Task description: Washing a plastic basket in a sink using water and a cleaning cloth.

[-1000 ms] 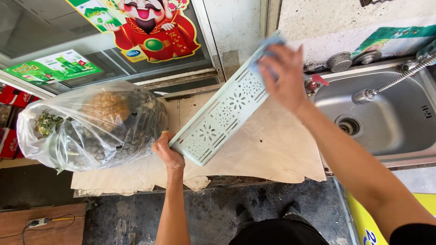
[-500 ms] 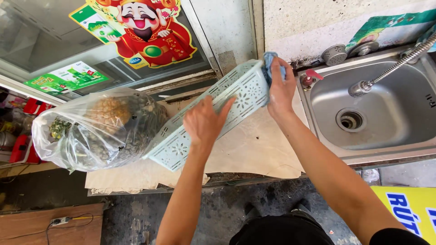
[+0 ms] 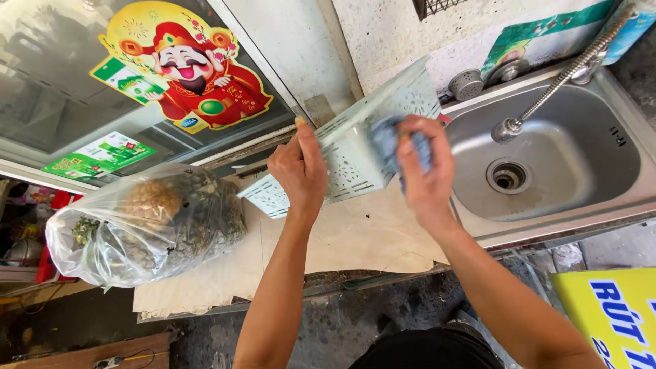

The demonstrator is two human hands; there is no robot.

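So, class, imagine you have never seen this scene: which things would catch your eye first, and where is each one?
In the centre, the left hand grips a pale perforated plastic basket tilted over the counter, while the right hand presses a blue cloth against it. To the right lies a steel sink. At the left, a clear bag of pineapples rests on the counter, below a bright red and yellow cartoon sticker on the glass.
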